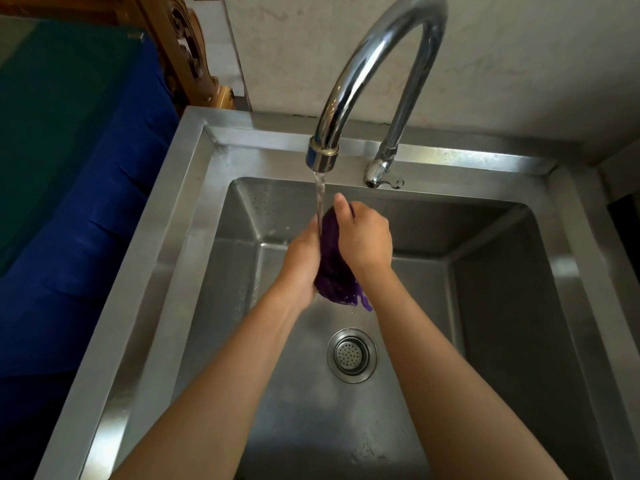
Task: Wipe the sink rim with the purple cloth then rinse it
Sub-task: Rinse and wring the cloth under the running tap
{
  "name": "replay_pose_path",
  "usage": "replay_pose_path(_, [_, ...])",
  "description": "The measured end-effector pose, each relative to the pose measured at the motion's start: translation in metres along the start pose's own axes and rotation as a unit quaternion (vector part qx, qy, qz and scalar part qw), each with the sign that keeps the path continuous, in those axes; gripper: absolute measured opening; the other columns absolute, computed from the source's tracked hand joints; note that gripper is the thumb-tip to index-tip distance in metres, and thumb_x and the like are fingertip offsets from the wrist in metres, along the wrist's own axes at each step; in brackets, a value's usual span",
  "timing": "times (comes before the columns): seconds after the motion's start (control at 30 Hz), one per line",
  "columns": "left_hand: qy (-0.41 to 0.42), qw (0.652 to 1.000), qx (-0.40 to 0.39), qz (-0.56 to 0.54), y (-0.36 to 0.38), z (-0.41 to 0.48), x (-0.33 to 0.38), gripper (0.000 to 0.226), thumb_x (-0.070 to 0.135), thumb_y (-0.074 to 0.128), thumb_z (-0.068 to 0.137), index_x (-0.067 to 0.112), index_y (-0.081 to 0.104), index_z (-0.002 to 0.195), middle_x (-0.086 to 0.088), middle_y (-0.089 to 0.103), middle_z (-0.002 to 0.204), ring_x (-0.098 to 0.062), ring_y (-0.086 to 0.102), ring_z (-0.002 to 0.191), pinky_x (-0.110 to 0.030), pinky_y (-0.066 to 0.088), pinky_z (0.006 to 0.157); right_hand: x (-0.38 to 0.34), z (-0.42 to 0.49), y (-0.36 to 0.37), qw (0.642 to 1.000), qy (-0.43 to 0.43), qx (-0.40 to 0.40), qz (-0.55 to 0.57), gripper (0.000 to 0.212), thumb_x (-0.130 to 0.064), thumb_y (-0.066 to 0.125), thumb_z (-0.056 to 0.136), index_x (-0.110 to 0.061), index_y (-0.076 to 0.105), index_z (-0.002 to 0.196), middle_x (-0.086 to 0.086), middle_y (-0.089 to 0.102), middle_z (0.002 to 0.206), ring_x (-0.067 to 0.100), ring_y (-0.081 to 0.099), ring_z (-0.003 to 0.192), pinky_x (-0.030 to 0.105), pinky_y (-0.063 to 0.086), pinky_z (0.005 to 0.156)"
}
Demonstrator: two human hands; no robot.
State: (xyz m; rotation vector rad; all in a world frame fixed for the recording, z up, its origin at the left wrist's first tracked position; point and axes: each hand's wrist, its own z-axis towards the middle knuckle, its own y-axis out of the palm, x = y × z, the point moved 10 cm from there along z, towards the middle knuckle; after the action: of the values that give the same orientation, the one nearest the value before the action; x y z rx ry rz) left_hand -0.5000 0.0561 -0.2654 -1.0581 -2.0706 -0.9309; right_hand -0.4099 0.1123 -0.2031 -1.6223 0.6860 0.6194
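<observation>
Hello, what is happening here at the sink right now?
A person is rinsing a purple cloth under the running tap. The left hand and the right hand press the bunched cloth between them, above the basin of the steel sink. The water stream falls onto the top of the cloth. The drain sits open below, nearer the person.
</observation>
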Motion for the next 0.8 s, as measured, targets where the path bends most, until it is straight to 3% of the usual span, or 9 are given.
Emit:
replay_pose_path(0.07, [0.033, 0.999, 0.002, 0.002, -0.009, -0.003, 0.0, 0.021, 0.032, 0.049, 0.094, 0.013, 0.058, 0.097, -0.004, 0.069, 0.086, -0.014, 0.069, 0.077, -0.025, 0.055, 0.064, 0.011, 0.011, -0.003, 0.999, -0.007, -0.004, -0.051, 0.047, -0.047, 0.034, 0.097, -0.012, 0.046, 0.068, 0.0, 0.048, 0.061, 0.027, 0.055, 0.069, 0.031, 0.035, 0.059])
replay_pose_path(0.13, [0.051, 0.999, -0.015, -0.012, -0.014, -0.007, 0.007, 0.008, 0.019, 0.054, 0.092, 0.013, 0.054, 0.097, -0.006, 0.067, 0.088, -0.014, 0.068, 0.074, -0.028, 0.057, 0.067, 0.019, 0.015, -0.009, 0.997, -0.026, -0.004, -0.075, 0.044, -0.046, 0.036, 0.097, -0.011, 0.049, 0.074, 0.002, 0.051, 0.065, 0.028, 0.056, 0.071, 0.032, 0.035, 0.059])
replay_pose_path(0.27, [0.107, 0.992, 0.026, 0.064, -0.031, 0.0, 0.023, 0.01, 0.014, 0.055, 0.092, 0.019, 0.057, 0.101, -0.003, 0.065, 0.095, -0.017, 0.063, 0.088, -0.031, 0.052, 0.084, 0.015, 0.008, -0.019, 0.997, -0.076, 0.007, 0.001, 0.031, -0.035, 0.041, 0.098, -0.01, 0.059, 0.1, 0.009, 0.066, 0.091, 0.026, 0.061, 0.086, 0.037, 0.047, 0.071])
replay_pose_path(0.37, [0.146, 0.982, 0.074, 0.099, -0.035, 0.007, 0.033, 0.005, 0.025, 0.05, 0.095, 0.024, 0.055, 0.095, 0.001, 0.063, 0.085, -0.017, 0.062, 0.079, -0.031, 0.053, 0.07, -0.006, -0.012, -0.019, 0.99, -0.113, 0.012, 0.084, 0.018, -0.026, 0.047, 0.096, -0.014, 0.06, 0.099, 0.006, 0.067, 0.094, 0.022, 0.061, 0.088, 0.038, 0.049, 0.079])
replay_pose_path(0.43, [0.139, 0.986, 0.038, 0.077, -0.023, 0.011, 0.034, 0.013, 0.031, 0.05, 0.092, 0.023, 0.056, 0.083, 0.003, 0.059, 0.072, -0.013, 0.057, 0.067, -0.026, 0.048, 0.06, -0.028, -0.028, -0.008, 0.987, -0.138, 0.005, 0.081, 0.023, -0.037, 0.051, 0.092, -0.015, 0.056, 0.086, 0.007, 0.066, 0.081, 0.027, 0.061, 0.079, 0.039, 0.049, 0.072])
replay_pose_path(0.5, [0.114, 0.992, -0.027, 0.045, -0.003, 0.012, 0.031, 0.025, 0.039, 0.047, 0.086, 0.024, 0.055, 0.067, 0.004, 0.053, 0.063, -0.011, 0.051, 0.062, -0.026, 0.043, 0.06, -0.048, -0.035, 0.006, 0.988, -0.154, 0.001, 0.025, 0.036, -0.047, 0.048, 0.091, -0.013, 0.053, 0.084, 0.01, 0.066, 0.078, 0.033, 0.062, 0.077, 0.04, 0.049, 0.067])
replay_pose_path(0.63, [0.074, 0.997, 0.017, 0.02, 0.0, 0.005, 0.019, 0.042, 0.031, 0.042, 0.097, 0.021, 0.055, 0.058, 0.008, 0.054, 0.048, -0.005, 0.054, 0.049, -0.024, 0.043, 0.055, -0.039, -0.006, 0.007, 0.994, -0.092, 0.044, -0.043, 0.041, -0.041, 0.033, 0.099, -0.008, 0.056, 0.089, 0.016, 0.068, 0.086, 0.04, 0.062, 0.083, 0.041, 0.046, 0.068])
replay_pose_path(0.73, [0.054, 0.997, 0.061, 0.016, -0.006, 0.005, 0.016, 0.036, 0.046, 0.049, 0.091, 0.021, 0.063, 0.068, -0.001, 0.065, 0.067, -0.016, 0.065, 0.071, -0.037, 0.053, 0.071, -0.012, 0.008, -0.003, 0.998, -0.026, 0.057, -0.009, 0.046, -0.042, 0.027, 0.1, -0.007, 0.054, 0.088, 0.015, 0.067, 0.085, 0.038, 0.061, 0.083, 0.04, 0.046, 0.068])
replay_pose_path(0.8, [0.073, 0.995, 0.074, 0.014, -0.008, 0.004, 0.026, 0.041, 0.054, 0.051, 0.087, 0.018, 0.057, 0.067, -0.008, 0.059, 0.074, -0.023, 0.059, 0.076, -0.041, 0.052, 0.076, -0.005, 0.0, -0.002, 0.999, -0.02, 0.041, 0.027, 0.045, -0.045, 0.025, 0.099, -0.01, 0.051, 0.087, 0.013, 0.065, 0.083, 0.035, 0.061, 0.081, 0.039, 0.045, 0.067])
